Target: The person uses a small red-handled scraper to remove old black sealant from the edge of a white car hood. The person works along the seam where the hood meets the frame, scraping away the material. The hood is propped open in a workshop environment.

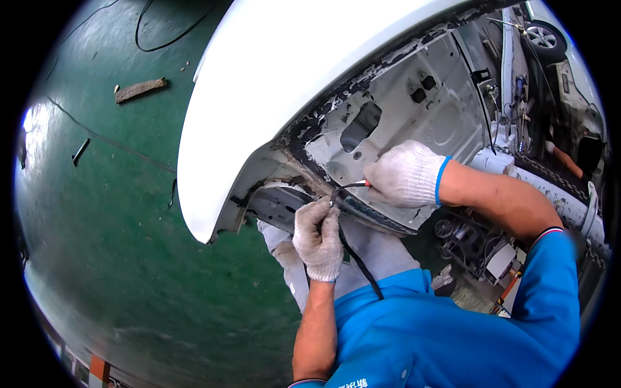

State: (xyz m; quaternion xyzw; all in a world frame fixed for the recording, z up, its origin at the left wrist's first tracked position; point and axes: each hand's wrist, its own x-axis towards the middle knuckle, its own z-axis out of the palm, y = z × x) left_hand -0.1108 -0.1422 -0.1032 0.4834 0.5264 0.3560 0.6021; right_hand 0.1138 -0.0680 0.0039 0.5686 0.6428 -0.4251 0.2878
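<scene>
Pinching a thin, flexible black cable (359, 263) in the curled fingers of the left hand (317, 240), gloved in off-white knit; held high along its length, probably to steady the upper end. Grasping a small, slim red-and-pale piece (367, 183) in the bunched fingers of the right hand (407, 174), likewise gloved, above and right of the left fingers; too covered to tell its kind. Kept near each other, seemingly for close control of both pieces. Trailing below the left fingers across light-grey cloth trousers (393, 251), apparently to leave slack. Facing, just behind the right fingers, a scuffed pale-grey metal inner panel (446, 129); overhung, above the left fingers, by a glossy white curved car body panel (259, 84). Backed, well left of both, by a smooth green floor (123, 213) with a rough brown wooden block (140, 90).
</scene>
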